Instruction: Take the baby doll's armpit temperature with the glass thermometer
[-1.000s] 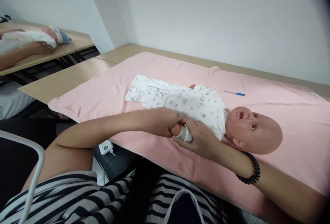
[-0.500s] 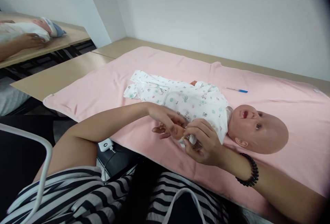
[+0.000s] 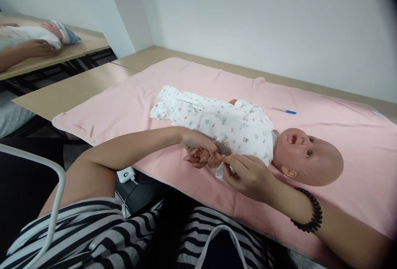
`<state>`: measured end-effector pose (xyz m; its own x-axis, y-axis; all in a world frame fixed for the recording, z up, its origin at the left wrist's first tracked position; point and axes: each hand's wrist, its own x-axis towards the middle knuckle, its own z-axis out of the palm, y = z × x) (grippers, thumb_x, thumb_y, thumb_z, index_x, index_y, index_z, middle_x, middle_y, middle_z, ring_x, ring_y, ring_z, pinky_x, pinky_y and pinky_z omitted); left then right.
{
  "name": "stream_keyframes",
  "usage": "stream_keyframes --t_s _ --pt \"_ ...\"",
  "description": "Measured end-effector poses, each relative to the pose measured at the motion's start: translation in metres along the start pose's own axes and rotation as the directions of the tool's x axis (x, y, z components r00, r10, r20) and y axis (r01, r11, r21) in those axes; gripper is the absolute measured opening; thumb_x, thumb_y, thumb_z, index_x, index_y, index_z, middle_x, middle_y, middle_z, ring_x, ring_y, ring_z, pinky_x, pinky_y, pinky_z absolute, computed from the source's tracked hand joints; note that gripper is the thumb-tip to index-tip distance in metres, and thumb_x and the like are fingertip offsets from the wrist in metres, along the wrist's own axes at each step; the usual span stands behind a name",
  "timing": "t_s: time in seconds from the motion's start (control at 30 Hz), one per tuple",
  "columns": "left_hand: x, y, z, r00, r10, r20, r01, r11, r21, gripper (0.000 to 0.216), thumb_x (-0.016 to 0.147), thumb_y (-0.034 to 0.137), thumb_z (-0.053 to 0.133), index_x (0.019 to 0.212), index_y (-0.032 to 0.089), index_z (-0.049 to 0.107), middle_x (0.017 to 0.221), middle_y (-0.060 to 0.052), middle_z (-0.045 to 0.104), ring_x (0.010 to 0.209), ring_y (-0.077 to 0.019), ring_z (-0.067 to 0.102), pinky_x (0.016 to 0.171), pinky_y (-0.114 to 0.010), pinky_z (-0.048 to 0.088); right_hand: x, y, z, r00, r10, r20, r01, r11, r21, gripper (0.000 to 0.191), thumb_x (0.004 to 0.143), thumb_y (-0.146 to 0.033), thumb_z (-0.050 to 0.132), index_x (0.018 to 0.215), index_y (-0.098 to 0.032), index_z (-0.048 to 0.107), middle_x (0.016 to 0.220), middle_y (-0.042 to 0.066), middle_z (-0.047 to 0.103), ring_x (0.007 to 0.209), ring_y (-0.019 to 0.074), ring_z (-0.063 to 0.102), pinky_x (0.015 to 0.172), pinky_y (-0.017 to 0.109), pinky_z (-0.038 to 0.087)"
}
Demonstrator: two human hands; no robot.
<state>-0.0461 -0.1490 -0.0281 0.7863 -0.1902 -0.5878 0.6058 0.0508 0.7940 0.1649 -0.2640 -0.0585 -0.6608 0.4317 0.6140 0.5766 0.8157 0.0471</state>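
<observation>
A bald baby doll (image 3: 322, 157) lies on its back on a pink blanket (image 3: 310, 215), its head toward the right. It wears a white patterned onesie (image 3: 248, 126). My left hand (image 3: 198, 140) is closed round the doll's near hand and wrist (image 3: 214, 160), whose small fingers show under my palm. At the sleeve cuff (image 3: 218, 172) by that wrist, my right hand (image 3: 249, 177) pinches the edge of the cloth between thumb and fingers. The doll's other hand (image 3: 232, 101) pokes out on the far side.
A slim blue-and-clear pen-like stick (image 3: 290, 112) lies beyond the doll's head. A white device with a cable (image 3: 125, 174) sits below the table edge. At another table (image 3: 93, 41), a person's hand (image 3: 37, 48) rests by a doll in a blue hat (image 3: 70, 35).
My right hand has turned flatter and shifted slightly right and down at the cuff. More of the doll's wrist shows. My left hand still holds the doll's hand.
</observation>
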Motion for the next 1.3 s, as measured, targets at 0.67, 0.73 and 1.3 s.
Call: stream_keyframes --t_s 0.67,0.73,1.3 --pt "0.003 -0.004 -0.002 0.996 -0.052 -0.066 0.051 0.998 -0.023 0.031 0.09 0.045 0.041 0.073 0.021 0.051 0.059 -0.005 0.061 0.039 -0.0149 0.045 0.036 -0.026 0.033 0.003 -0.012 0.001 0.982 0.004 0.187 0.03 0.984 -0.177 0.021 0.084 0.003 0.049 0.082 -0.016 0.056 0.086 0.011 0.063 0.072 0.0177 0.056 0.055 0.029 0.04" --pt "0.003 -0.004 -0.004 0.996 -0.075 -0.055 0.071 0.995 -0.07 0.031 0.089 0.045 0.044 0.071 0.021 0.051 0.058 -0.004 0.058 0.038 -0.0132 0.041 0.035 -0.025 0.031 0.004 -0.011 0.002 0.981 -0.012 0.191 0.056 0.973 -0.225 0.021 0.083 0.002 0.048 0.08 -0.017 0.056 0.083 0.01 0.062 0.07 0.0188 0.054 0.052 0.03 0.037" --pt "0.002 0.003 -0.003 0.989 -0.141 -0.034 0.138 0.987 -0.08 0.033 0.094 0.047 0.043 0.074 0.021 0.045 0.057 -0.001 0.05 0.039 -0.008 0.025 0.036 -0.02 0.016 0.009 0.008 -0.01 0.922 0.125 0.367 -0.175 0.979 0.105 0.014 0.094 -0.007 0.046 0.092 -0.015 0.058 0.079 0.005 0.062 0.068 0.0173 0.058 0.058 0.029 0.041"
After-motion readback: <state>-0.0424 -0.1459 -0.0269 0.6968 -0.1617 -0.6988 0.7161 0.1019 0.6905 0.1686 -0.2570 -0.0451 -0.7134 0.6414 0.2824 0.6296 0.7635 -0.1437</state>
